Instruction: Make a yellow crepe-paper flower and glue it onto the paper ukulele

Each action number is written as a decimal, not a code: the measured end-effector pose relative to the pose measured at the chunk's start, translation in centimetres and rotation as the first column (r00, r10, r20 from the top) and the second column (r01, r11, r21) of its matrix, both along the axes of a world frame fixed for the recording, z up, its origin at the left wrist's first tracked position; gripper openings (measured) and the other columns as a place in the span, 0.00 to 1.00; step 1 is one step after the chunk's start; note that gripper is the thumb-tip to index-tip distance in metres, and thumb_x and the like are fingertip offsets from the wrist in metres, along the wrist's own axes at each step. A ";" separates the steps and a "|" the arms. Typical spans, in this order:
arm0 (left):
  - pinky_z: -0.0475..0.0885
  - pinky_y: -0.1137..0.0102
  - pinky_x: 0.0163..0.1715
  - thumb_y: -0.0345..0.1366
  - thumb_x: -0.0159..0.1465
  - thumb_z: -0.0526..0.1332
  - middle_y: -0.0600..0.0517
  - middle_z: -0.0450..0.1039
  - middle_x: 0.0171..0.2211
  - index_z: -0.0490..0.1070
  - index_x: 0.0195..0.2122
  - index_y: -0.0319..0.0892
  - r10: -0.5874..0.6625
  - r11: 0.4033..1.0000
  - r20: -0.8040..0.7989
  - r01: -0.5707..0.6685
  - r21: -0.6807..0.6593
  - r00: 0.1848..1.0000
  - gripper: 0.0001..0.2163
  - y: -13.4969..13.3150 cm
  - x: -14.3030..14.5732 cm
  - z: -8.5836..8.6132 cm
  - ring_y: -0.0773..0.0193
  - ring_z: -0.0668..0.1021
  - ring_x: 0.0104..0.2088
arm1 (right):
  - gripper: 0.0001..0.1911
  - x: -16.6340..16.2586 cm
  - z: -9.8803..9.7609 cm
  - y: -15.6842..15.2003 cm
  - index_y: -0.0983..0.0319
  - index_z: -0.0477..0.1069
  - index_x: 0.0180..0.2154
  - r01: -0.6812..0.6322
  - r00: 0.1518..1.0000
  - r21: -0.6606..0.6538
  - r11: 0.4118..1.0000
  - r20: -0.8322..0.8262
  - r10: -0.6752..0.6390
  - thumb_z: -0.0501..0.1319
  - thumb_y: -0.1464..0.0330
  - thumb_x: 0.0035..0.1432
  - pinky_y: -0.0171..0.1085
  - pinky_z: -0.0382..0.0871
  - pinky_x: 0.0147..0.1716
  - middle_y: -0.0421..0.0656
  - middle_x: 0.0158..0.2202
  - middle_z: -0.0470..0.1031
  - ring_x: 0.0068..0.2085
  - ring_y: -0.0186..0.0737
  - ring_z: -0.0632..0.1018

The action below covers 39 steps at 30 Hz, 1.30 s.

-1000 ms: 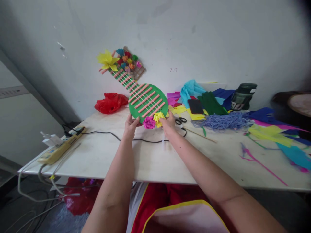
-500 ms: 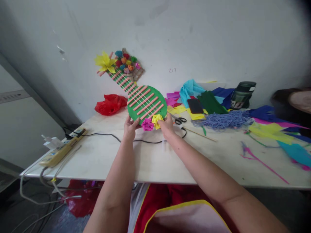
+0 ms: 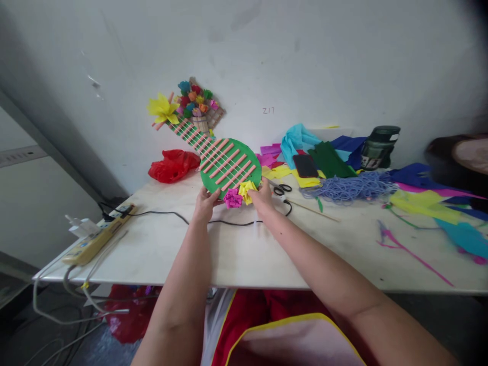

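Between my two hands I hold a green paper lute [image 3: 246, 154] with pink bars and white strings across its round body. Its neck slants up to the left and ends in a yellow paper flower [image 3: 163, 108]. My left hand [image 3: 206, 203] grips the lower left rim, thumb on the front. At the lower right rim my right hand [image 3: 262, 194] closes on the edge beside a yellow paper rose [image 3: 247, 190]. A magenta paper rose [image 3: 233, 198] sits to the left of that one. The fingers behind the body are hidden.
Against the wall leans a small flower basket craft [image 3: 200, 122]. A red plastic bag [image 3: 173, 165] lies at left, near a power strip [image 3: 101, 236] with cords. To the right are scissors [image 3: 282, 189], a phone [image 3: 305, 166], purple string [image 3: 353, 188], crepe paper [image 3: 299, 140] and a dark bottle [image 3: 381, 147].
The neck of the lute has dropped slightly, showing more of the flower basket behind it. Both hands keep their hold on the rim.
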<state>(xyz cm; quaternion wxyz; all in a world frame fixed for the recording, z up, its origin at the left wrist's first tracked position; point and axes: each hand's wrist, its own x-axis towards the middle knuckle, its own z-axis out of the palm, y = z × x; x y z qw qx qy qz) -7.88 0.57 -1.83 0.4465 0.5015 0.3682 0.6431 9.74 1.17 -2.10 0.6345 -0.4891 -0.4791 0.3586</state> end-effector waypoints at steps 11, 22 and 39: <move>0.75 0.69 0.26 0.40 0.47 0.70 0.54 0.74 0.30 0.66 0.43 0.43 0.006 1.000 0.059 -0.004 -0.021 0.998 0.23 0.3 -0.2 -0.4 0.68 0.76 0.23 | 0.24 0.6 0.9 -0.2 0.57 0.64 0.41 -0.241 0.930 -0.022 0.970 -0.291 0.224 0.57 0.70 0.35 0.35 0.69 0.29 0.39 0.34 0.73 0.33 0.38 0.74; 0.75 0.70 0.26 0.39 0.45 0.71 0.55 0.75 0.30 0.66 0.44 0.44 0.002 0.999 0.125 0.004 -0.051 0.992 0.25 0.1 -0.4 -0.4 0.68 0.76 0.23 | 0.22 1.2 1.4 -0.5 0.58 0.68 0.40 -0.361 0.895 -0.051 0.931 -0.299 0.331 0.58 0.68 0.36 0.35 0.69 0.25 0.42 0.35 0.74 0.32 0.38 0.74; 0.75 0.68 0.26 0.38 0.45 0.71 0.54 0.75 0.30 0.67 0.43 0.43 0.003 0.998 0.116 0.005 -0.067 0.993 0.24 -0.1 -0.4 -0.2 0.66 0.77 0.25 | 0.25 0.9 1.7 -0.6 0.59 0.67 0.41 -0.297 0.925 -0.131 0.946 -0.285 0.251 0.60 0.76 0.34 0.34 0.71 0.25 0.37 0.29 0.72 0.28 0.35 0.74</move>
